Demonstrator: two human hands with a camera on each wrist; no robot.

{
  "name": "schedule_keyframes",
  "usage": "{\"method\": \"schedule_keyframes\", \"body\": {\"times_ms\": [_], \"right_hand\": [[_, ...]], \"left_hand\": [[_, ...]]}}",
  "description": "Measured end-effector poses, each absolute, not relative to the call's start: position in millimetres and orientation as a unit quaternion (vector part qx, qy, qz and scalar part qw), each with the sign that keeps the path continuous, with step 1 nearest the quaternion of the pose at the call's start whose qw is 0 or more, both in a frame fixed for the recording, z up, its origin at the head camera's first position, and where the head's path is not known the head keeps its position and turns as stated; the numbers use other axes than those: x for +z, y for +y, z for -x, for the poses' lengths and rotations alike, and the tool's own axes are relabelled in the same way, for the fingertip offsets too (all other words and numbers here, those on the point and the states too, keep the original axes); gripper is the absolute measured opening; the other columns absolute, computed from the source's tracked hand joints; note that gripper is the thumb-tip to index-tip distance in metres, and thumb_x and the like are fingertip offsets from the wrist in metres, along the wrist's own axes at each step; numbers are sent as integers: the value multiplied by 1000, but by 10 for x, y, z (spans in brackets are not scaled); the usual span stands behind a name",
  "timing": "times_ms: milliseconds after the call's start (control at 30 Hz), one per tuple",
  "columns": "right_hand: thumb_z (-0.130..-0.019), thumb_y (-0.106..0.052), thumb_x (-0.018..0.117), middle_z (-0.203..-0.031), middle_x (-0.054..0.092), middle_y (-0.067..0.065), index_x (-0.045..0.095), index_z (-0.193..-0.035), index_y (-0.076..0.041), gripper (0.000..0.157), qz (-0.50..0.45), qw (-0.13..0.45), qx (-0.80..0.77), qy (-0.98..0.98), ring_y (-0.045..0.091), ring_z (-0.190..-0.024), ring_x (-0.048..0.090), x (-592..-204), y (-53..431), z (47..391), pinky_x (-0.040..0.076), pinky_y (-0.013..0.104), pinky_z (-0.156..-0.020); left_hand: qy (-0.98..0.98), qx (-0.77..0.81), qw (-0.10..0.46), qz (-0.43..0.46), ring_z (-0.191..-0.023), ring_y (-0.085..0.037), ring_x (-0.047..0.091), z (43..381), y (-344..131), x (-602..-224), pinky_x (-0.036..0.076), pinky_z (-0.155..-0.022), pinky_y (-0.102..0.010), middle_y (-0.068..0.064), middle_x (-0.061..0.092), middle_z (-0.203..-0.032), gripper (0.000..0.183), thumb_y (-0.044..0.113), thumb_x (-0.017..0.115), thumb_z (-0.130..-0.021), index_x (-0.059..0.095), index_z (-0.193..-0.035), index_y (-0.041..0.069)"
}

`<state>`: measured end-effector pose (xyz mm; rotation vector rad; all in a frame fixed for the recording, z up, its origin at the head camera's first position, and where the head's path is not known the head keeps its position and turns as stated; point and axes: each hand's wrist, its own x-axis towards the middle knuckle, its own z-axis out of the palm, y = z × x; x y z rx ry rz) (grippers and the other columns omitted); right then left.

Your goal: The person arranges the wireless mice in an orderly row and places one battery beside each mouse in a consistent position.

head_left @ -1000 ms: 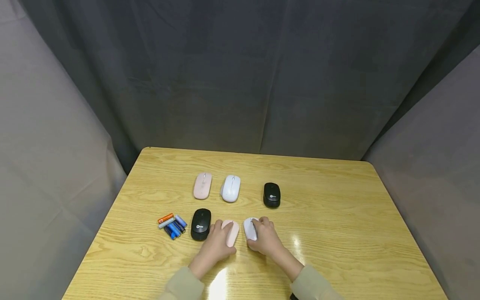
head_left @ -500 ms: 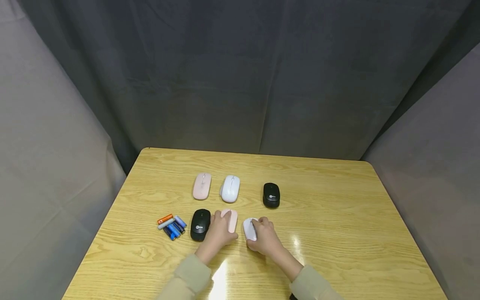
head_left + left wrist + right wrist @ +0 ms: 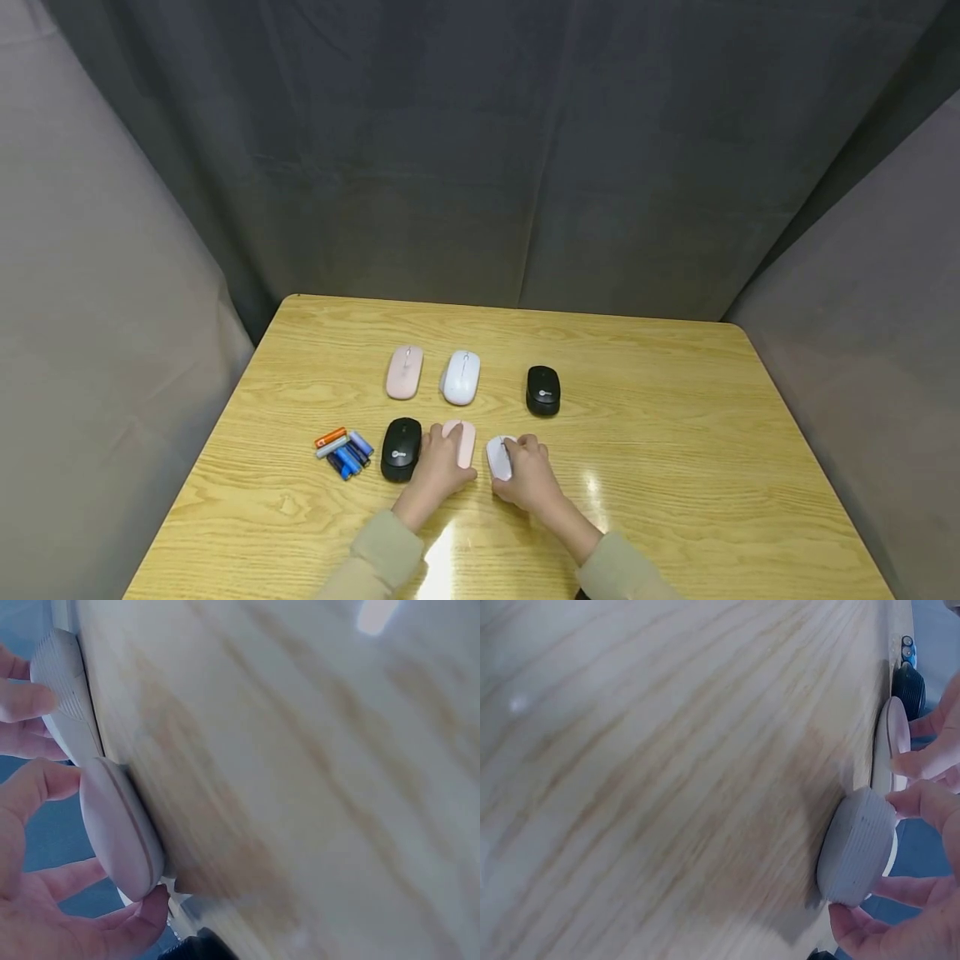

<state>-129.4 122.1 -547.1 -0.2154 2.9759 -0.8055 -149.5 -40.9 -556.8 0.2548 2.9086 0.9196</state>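
Observation:
In the head view a pink mouse (image 3: 466,444) lies on the table, and my left hand (image 3: 438,468) grips it from the left, thumb at its near end. Beside it to the right is a white mouse (image 3: 498,458), held by my right hand (image 3: 528,477). The left wrist view shows thumb and fingers on both sides of the pink mouse (image 3: 120,829), which sits at the tabletop. From the right wrist, the ribbed side of the white mouse (image 3: 857,847) shows between thumb and fingers. A small gap separates the two mice in the head view.
Left of my left hand is a black mouse (image 3: 401,450), with several batteries (image 3: 345,452) in a cluster further left. Behind stand another pink mouse (image 3: 405,372), another white mouse (image 3: 461,377) and a second black mouse (image 3: 543,391). Dark curtain (image 3: 480,167) hangs behind the wooden table (image 3: 675,433).
My left hand has slid the pink mouse a little away from me, toward the back row, and then stayed there. The right hand and white mouse have hardly moved.

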Motion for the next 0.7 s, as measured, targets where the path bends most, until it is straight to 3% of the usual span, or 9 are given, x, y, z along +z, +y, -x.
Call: {"method": "schedule_keyframes", "body": {"times_ms": [267,700], "right_hand": [[-58,-17,77,-106,51,27,58,-114,9,65,32,-21,-278,960,37,-91,47,-5475,1228,1306,46,40,-72],[-63,-17,74,-111,48,32,54,-119,10,65,-50,-45,-288,955,43,-98,44,-5411,1425,1344,46,44,-74]], "left_hand": [[949,302,46,-80,-104,-40,43,1484,-404,-5539,45,-85,-44,-28,43,-115,77,18,79,-60,49,-127,-4],[950,297,47,-78,-104,-38,43,1491,-402,-5555,45,-84,-42,-26,44,-114,77,19,78,-60,49,-128,-3]]}}
